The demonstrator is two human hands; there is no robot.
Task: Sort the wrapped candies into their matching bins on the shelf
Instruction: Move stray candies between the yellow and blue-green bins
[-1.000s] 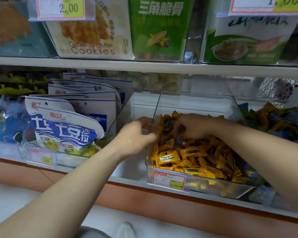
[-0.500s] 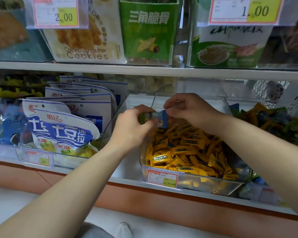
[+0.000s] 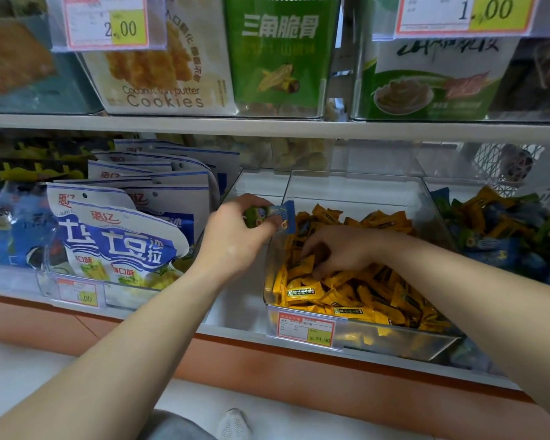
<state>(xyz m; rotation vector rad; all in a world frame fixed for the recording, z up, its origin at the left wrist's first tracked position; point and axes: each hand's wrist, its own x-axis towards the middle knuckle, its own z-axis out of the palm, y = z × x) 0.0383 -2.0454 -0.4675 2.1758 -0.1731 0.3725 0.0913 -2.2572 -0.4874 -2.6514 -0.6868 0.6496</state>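
At bin (image 3: 356, 188) edge, blue candy (image 3: 284, 213), green candy (image 3: 254, 216)

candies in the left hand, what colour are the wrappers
Green and blue candies, seen in head view.

Your left hand (image 3: 235, 239) pinches blue and green candies (image 3: 275, 214); your right hand (image 3: 337, 249) curls into yellow candies (image 3: 346, 292) inside the clear bin (image 3: 356, 192).

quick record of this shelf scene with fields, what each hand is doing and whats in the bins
left hand: holds blue and green candies above the middle bin's left edge
right hand: fingers curled into the yellow candies; grip unclear
middle bin: clear, filled with yellow candies
right of it: mixed candies in blue, green and orange
left of it: white and blue snack bags
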